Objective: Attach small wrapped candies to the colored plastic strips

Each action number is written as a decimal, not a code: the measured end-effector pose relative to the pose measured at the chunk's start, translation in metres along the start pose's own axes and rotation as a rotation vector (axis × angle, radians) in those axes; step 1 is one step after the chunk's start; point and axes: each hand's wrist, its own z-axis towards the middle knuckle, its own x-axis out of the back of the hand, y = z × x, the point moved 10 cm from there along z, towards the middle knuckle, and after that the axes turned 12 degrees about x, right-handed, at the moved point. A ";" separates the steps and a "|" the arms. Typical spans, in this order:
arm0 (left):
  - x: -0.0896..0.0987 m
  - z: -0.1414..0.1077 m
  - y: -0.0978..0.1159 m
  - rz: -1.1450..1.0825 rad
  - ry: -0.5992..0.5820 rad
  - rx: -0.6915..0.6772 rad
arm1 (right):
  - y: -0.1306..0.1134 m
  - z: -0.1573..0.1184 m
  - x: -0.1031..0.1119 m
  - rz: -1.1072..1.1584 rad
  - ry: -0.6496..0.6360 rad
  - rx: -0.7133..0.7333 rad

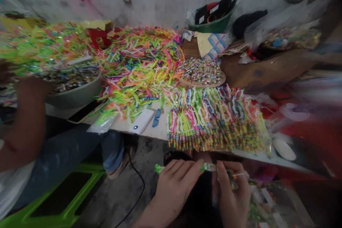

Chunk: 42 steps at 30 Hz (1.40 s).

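Low in the view, in front of the table edge, my left hand [177,181] is closed around a thin green-and-white strip [208,167], whose green end sticks out to the left of the fingers. My right hand [233,188] pinches the strip's right part, and a small whitish stick-like piece shows beside its fingers. Just beyond both hands, rows of colourful wrapped sticks with ribbon tops [211,121] lie side by side along the table edge.
Behind are a shallow bowl of small pieces [216,82], a heap of neon ribbons [144,60], a white power bank [143,121] and a green basin [216,26]. A co-worker's arm [29,121] reaches to a large basin [74,96] at left.
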 end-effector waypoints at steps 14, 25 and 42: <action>-0.006 -0.004 -0.002 0.030 0.006 -0.038 | 0.005 0.000 0.004 -0.171 -0.017 -0.044; -0.026 -0.012 -0.009 0.081 -0.048 -0.098 | 0.009 0.004 -0.009 -0.336 -0.266 0.119; -0.050 -0.052 -0.021 0.211 -0.324 -0.363 | 0.066 -0.040 -0.040 -0.451 -1.134 -0.016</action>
